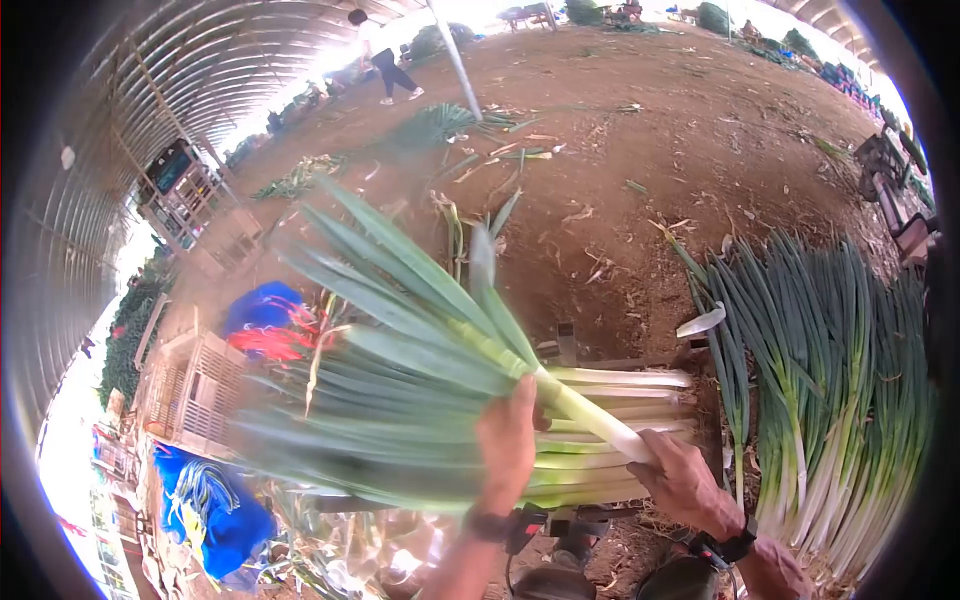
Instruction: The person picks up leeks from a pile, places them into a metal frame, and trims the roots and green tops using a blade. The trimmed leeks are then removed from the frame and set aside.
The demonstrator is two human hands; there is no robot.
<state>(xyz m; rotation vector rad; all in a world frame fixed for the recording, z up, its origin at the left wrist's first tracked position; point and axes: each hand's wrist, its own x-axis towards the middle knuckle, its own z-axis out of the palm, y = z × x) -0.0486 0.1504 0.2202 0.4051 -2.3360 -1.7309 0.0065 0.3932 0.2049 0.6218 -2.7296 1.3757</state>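
A large leek [592,412] lies slanted across my front, its white end low on the right and its green leaves fanned to the upper left. My right hand [690,482] is closed around the white root end. My left hand [508,435] is closed on the stalk where the leaves begin; its fingers are partly hidden. Beneath it, a row of leeks [590,478] lies side by side, white ends to the right. Their leaves spread left and are blurred by motion.
At the right, a big pile of leeks [815,390] lies on the soil. To the left are a wooden crate [195,385], a blue bag with red ties [265,305] and blue sheeting [225,525]. A person [385,65] walks in the background near a pole [457,60].
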